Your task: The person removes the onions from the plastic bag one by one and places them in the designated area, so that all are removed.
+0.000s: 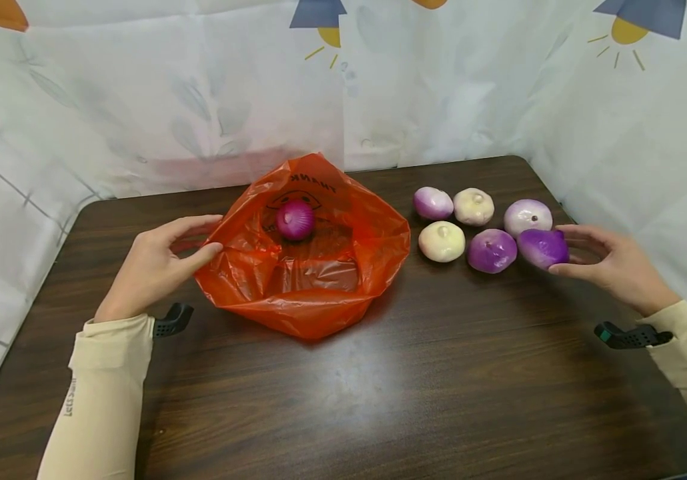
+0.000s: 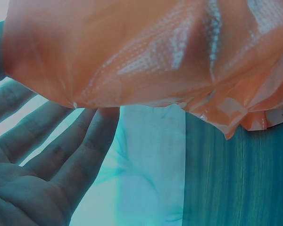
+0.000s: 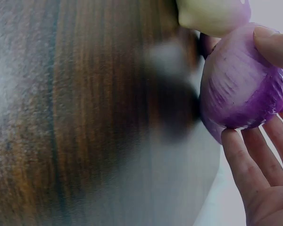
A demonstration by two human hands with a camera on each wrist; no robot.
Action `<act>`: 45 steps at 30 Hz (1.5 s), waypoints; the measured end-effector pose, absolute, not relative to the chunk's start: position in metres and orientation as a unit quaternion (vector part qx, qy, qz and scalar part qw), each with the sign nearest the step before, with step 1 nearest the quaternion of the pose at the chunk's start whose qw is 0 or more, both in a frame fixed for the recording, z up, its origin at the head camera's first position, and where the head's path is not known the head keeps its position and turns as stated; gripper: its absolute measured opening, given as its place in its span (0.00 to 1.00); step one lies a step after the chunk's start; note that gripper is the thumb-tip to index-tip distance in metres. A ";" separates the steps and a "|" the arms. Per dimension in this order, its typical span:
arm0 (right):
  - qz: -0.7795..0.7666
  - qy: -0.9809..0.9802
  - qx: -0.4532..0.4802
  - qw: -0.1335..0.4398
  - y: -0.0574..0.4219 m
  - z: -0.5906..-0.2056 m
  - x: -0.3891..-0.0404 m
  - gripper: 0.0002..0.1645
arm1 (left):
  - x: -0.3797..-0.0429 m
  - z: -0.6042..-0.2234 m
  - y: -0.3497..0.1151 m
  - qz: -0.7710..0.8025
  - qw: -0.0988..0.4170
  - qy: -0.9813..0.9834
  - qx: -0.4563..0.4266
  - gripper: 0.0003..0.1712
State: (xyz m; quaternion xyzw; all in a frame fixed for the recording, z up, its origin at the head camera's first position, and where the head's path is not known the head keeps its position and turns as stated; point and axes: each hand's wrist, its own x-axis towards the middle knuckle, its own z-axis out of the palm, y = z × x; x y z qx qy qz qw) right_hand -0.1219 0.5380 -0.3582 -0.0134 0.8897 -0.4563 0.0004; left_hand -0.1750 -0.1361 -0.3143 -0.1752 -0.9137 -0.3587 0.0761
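Note:
An orange-red plastic bag (image 1: 310, 320) lies with its mouth wide on the table, and one purple onion (image 1: 295, 220) rests inside. My left hand (image 1: 160, 260) grips the bag's left edge, thumb on one side and fingers on the other; the left wrist view shows the fingers (image 2: 101, 136) partly behind the plastic. At the right, my right hand (image 1: 619, 267) holds a purple-and-white onion (image 1: 540, 249) between thumb and fingers. In the right wrist view the thumb lies on one side of this onion (image 3: 240, 84) and the fingertips on the other.
Right of the bag sit several more onions: a purple one (image 1: 491, 251), two pale ones (image 1: 442, 241) (image 1: 473, 207) and two purple-white ones (image 1: 433, 203) (image 1: 526, 217). The dark wooden table (image 1: 415, 393) ends at patterned white curtains (image 1: 247, 87) behind and at both sides.

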 end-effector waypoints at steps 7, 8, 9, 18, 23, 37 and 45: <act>-0.442 0.897 -0.013 0.014 0.537 -0.360 -0.120 0.40 | -0.174 -0.314 -0.136 -0.360 0.075 -0.913 -0.175 0.26; -0.440 0.898 -0.014 0.016 0.537 -0.361 -0.120 0.40 | -0.174 -0.314 -0.136 -0.360 0.076 -0.913 -0.175 0.26; -0.438 0.899 -0.015 0.016 0.537 -0.361 -0.120 0.40 | -0.174 -0.314 -0.136 -0.359 0.076 -0.913 -0.175 0.26; -0.407 0.913 -0.007 0.027 0.537 -0.360 -0.121 0.42 | -0.174 -0.314 -0.137 -0.361 0.077 -0.913 -0.176 0.26; -0.406 0.913 -0.010 0.029 0.536 -0.360 -0.122 0.43 | -0.173 -0.315 -0.138 -0.359 0.077 -0.914 -0.174 0.26; -0.420 0.907 -0.019 0.034 0.535 -0.356 -0.120 0.43 | -0.173 -0.314 -0.138 -0.360 0.079 -0.912 -0.178 0.26; -0.445 0.895 -0.031 0.030 0.534 -0.354 -0.119 0.41 | -0.175 -0.314 -0.137 -0.358 0.076 -0.913 -0.180 0.26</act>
